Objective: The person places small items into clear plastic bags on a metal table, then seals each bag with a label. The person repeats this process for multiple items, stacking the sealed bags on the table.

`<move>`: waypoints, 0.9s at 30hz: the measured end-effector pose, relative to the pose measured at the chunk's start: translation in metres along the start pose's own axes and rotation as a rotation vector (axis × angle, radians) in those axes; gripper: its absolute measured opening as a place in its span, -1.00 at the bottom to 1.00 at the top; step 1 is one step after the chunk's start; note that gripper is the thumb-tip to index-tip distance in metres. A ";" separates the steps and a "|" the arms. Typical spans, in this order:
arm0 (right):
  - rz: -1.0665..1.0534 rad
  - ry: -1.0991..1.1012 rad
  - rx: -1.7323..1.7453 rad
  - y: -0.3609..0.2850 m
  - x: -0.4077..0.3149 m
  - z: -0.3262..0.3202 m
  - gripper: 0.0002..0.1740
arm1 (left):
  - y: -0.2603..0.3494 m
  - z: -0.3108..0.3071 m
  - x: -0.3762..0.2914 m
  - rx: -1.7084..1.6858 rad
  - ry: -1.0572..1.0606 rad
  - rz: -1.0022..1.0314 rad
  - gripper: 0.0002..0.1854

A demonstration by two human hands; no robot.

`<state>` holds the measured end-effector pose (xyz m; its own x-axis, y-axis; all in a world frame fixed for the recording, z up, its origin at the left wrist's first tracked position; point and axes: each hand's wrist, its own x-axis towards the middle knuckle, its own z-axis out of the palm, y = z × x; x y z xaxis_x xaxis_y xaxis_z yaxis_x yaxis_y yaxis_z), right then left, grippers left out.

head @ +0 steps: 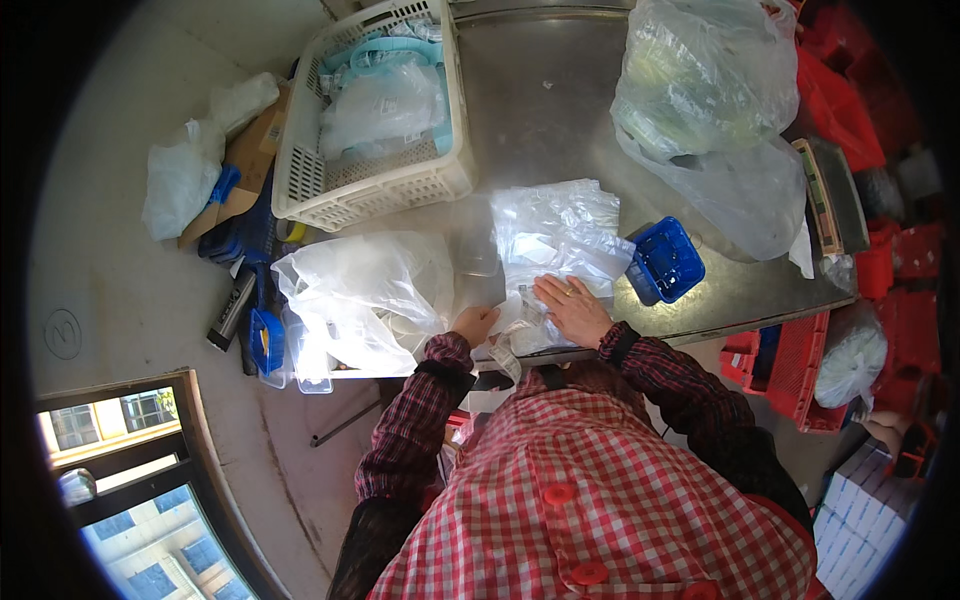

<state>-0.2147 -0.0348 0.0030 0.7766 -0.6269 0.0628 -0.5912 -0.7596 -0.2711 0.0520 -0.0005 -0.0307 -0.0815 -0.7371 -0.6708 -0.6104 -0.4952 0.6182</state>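
Observation:
A stack of clear plastic bags lies flat on the metal table before me. My right hand, with a ring on one finger, rests on the lower part of the stack with its fingers spread. My left hand pinches the end of a strip of printed labels at the stack's left edge; the strip curls down over the table's front edge. Left of that hand lies a crumpled white plastic bag. A small blue plastic basket stands by the right side of the stack.
At the back left stands a white plastic crate with packed items. A large filled plastic bag sits at the back right. A roll of yellow tape and a blue container are at the left. Red crates stand right of the table.

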 end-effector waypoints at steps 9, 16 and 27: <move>-0.044 0.162 0.113 0.012 0.004 0.002 -0.60 | 0.055 0.038 -0.032 0.122 0.050 0.300 -0.65; 0.051 -0.012 0.310 0.038 0.044 -0.022 -0.83 | 0.054 0.008 -0.051 -0.118 0.068 0.373 -0.54; 0.055 0.074 0.169 0.026 0.026 -0.002 -0.86 | 0.092 0.032 -0.073 0.161 0.362 0.475 -0.80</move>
<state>-0.2100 -0.0714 -0.0005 0.7223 -0.6825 0.1120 -0.5826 -0.6877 -0.4331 -0.0235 0.0230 0.0618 -0.1186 -0.9832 -0.1386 -0.6865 -0.0197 0.7269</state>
